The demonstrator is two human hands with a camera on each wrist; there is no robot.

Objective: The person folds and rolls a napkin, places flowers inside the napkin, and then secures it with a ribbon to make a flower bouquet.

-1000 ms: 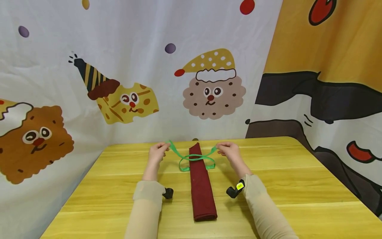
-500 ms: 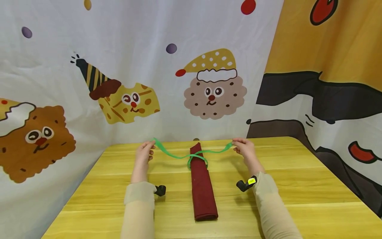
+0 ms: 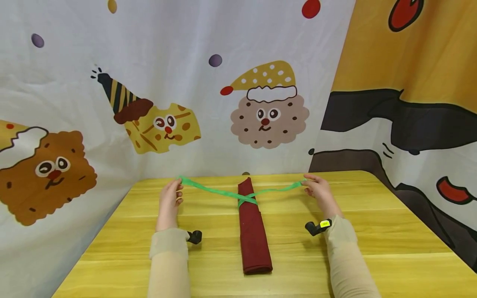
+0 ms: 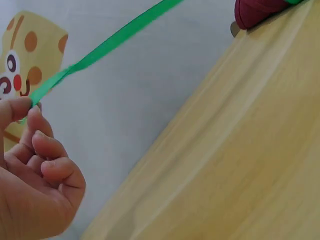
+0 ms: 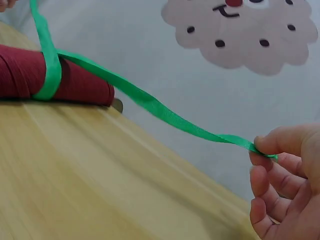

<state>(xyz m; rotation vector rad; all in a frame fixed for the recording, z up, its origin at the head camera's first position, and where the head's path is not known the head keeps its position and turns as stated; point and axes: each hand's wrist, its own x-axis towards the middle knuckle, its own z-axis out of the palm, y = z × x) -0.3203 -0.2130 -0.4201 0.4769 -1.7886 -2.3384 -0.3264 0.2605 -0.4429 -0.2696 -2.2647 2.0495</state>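
Observation:
A rolled dark red cloth (image 3: pixel 255 244) lies lengthwise in the middle of the table. Around its far part runs a green ribbon (image 3: pixel 212 191), its two ends crossing on top of the roll. My left hand (image 3: pixel 170 198) pinches one end between thumb and forefinger, out to the left. To the right, my right hand (image 3: pixel 318 191) pinches the other end the same way. Both ribbon lengths stretch above the table; in the right wrist view the ribbon (image 5: pixel 50 75) lies flat against the cloth roll (image 5: pixel 82 87).
The wooden table (image 3: pixel 290 265) ends at a far edge just beyond the roll. Behind it hangs a white curtain (image 3: pixel 208 157) printed with cartoon figures. A black wrist camera (image 3: pixel 195 237) sits on the left wrist, another camera (image 3: pixel 316 227) on the right.
Both hands have moved apart, left and right, drawing the ribbon ends outward. The wide loose loop over the roll has shrunk to a snug crossing. The cloth roll has stayed in place.

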